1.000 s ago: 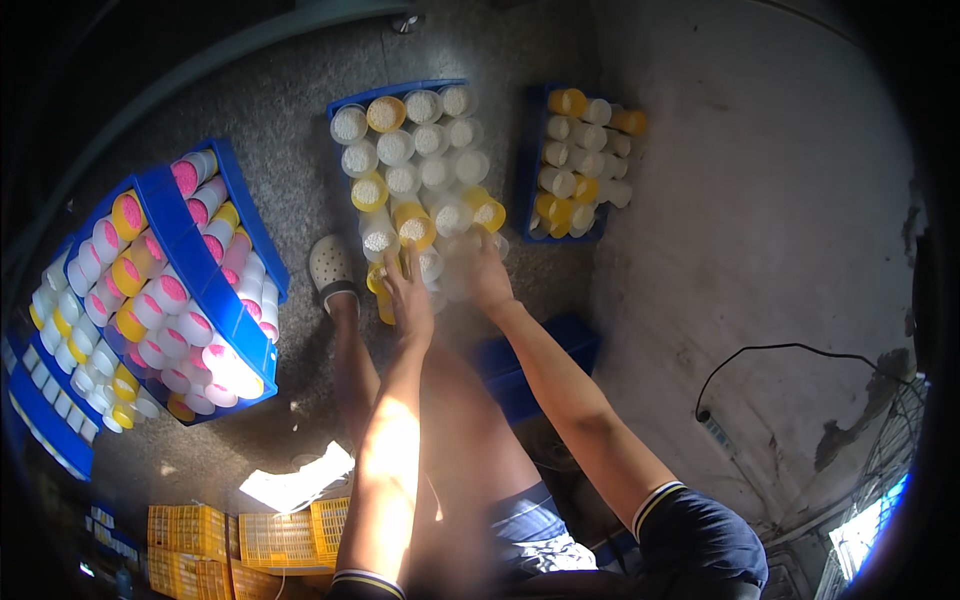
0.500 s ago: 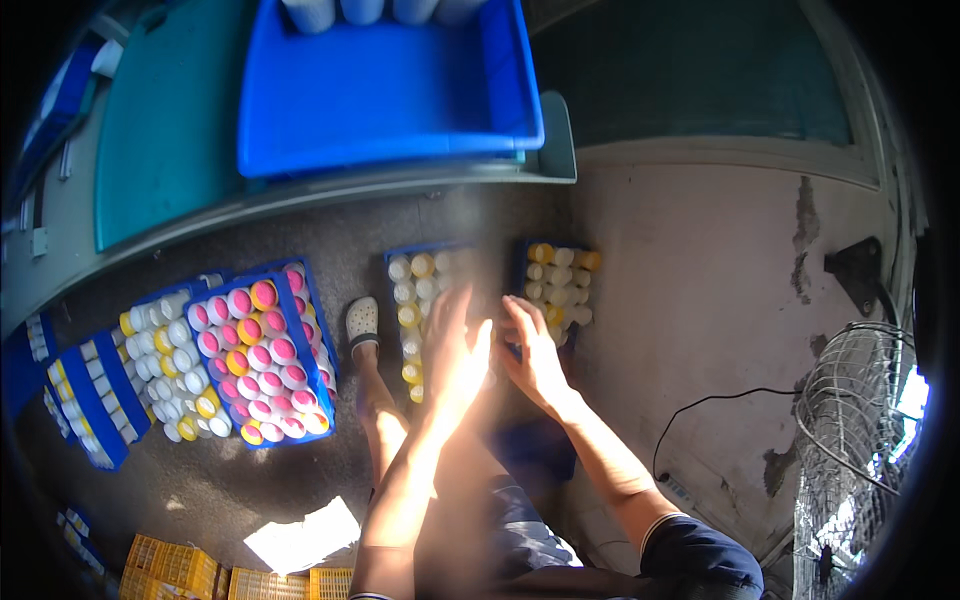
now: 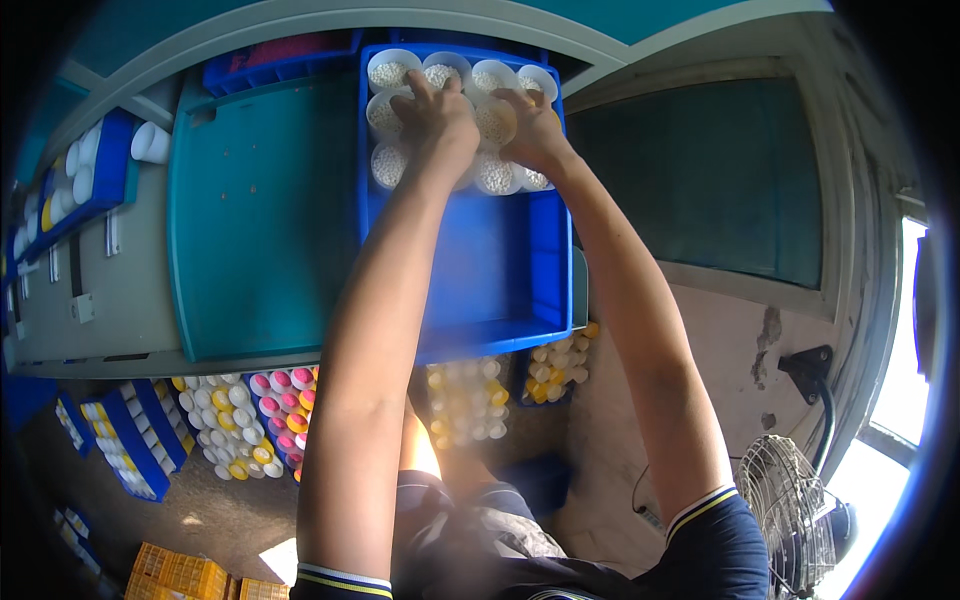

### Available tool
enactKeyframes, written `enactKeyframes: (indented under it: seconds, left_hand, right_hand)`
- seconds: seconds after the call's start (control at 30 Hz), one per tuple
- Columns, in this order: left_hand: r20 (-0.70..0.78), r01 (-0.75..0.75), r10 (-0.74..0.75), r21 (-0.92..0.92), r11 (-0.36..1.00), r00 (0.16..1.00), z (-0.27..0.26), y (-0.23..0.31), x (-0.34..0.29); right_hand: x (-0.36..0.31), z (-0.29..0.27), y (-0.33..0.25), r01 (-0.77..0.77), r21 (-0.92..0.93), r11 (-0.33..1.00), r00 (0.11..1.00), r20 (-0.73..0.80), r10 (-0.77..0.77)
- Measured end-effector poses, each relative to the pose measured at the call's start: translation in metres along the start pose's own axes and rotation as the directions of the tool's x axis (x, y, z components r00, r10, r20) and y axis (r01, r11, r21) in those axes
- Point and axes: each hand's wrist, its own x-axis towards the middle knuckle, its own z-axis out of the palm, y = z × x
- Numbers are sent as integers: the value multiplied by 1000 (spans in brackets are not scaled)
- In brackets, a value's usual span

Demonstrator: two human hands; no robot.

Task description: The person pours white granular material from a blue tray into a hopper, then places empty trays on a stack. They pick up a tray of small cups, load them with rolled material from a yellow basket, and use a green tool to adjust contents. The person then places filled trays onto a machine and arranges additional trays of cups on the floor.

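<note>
Nearest to me are my dark shorts and the navy sleeves with their yellow and white trim, and below them, on the concrete floor, the blue crates of capped bottles [image 3: 265, 425] with pink, yellow and white tops, another batch of yellow and white ones [image 3: 468, 400] half hidden behind my left forearm, and a stack of yellow crates [image 3: 180, 577] at the lower edge. A metal fan [image 3: 795, 515] stands off to my right by the bright window. Both my arms stretch up and away over the teal table top [image 3: 260, 220] to the blue tray [image 3: 505, 270], whose near part is bare. At its far end stand the white cups [image 3: 390, 162] filled with small white pellets, packed touching one another in rows. My left hand [image 3: 437, 118] lies over the cups in the middle of the group, fingers bent down and curled over their rims; whether it actually pinches one I cannot tell. My right hand [image 3: 530, 128] is just beside it, fingers closed round the side of a cup [image 3: 495, 120] in the second row. Farther left on the table, a narrower blue tray [image 3: 100, 175] holds more white cups.
</note>
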Motion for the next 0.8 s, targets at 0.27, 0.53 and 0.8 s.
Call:
enactKeyframes:
  seconds: [0.27, 0.53, 0.8]
  left_hand:
    - [-155, -180, 166, -82, 980, 974, -1, -18, -31]
    - [-453, -362, 256, -165, 917, 854, -27, 18, -251]
    - [-137, -220, 218, -3, 975, 966, 61, -29, -498]
  right_hand:
    - [-22, -17, -15, 123, -66, 990, 992, 21, -122]
    - [-227, -120, -75, 38, 233, 972, 952, -303, 35]
    - [-490, -94, -78, -236, 259, 936, 960, -89, 267]
